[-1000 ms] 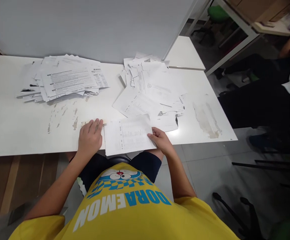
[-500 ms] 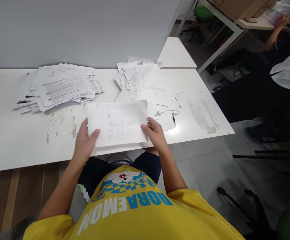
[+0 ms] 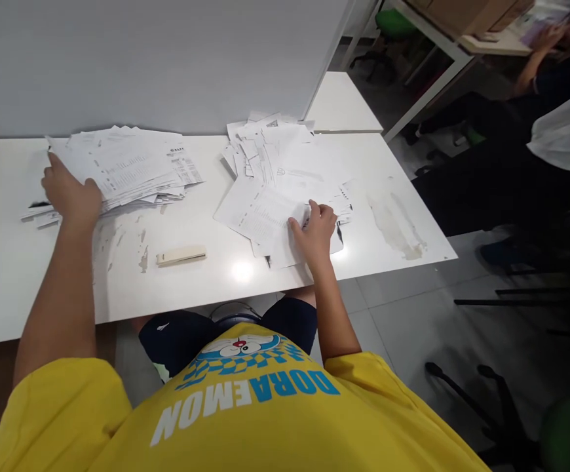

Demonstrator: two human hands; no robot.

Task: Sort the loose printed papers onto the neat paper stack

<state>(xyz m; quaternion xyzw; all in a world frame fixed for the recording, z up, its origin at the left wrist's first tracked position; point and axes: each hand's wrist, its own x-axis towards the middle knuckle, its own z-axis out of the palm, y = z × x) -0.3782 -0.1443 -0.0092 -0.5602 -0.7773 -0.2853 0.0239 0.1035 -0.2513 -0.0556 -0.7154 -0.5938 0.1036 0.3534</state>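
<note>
Paper sheet (image 3: 265, 219) under right hand (image 3: 314, 233)

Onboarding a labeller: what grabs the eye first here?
Two heaps of printed sheets on the white table: the left hand rests on the left heap, the right hand on the right heap. A small cream stapler-like tool lies between them, near the front edge.

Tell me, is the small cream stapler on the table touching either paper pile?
Apart. The head view shows the stapler lying alone, with bare table between it and both the left pile and the right pile.
</note>
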